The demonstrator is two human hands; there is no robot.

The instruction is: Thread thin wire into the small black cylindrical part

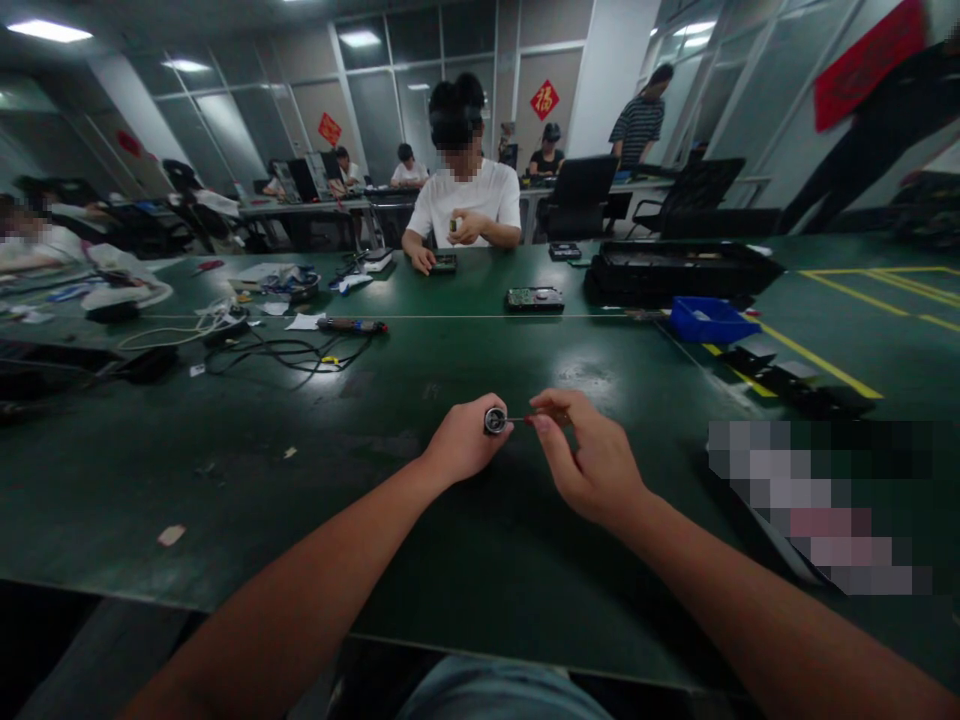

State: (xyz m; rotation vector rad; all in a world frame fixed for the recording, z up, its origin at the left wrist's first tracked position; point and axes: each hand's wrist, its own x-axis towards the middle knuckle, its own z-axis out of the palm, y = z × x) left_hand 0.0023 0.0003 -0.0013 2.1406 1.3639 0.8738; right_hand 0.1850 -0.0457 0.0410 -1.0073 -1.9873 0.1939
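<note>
My left hand (pixel 465 440) is closed around a small round dark object with a silvery rim (pixel 495 421), whose end faces me. A thin metal rod (pixel 519 420) runs from beside that round end toward my right hand (pixel 589 450). At the rod's right end shows a small reddish tip, which the thumb and forefinger of my right hand pinch. Both hands are just above the green tabletop (pixel 420 570), close together. The rest of the round object is hidden inside my left fist, so its exact kind cannot be made out.
Beyond my hands lie a hard drive (pixel 535 299), a dark handheld tool (pixel 352 326) and black cables (pixel 285 350). A blue bin (pixel 709 320) and a long black tray (pixel 675 275) stand to the right. A person in white (pixel 465 200) works opposite.
</note>
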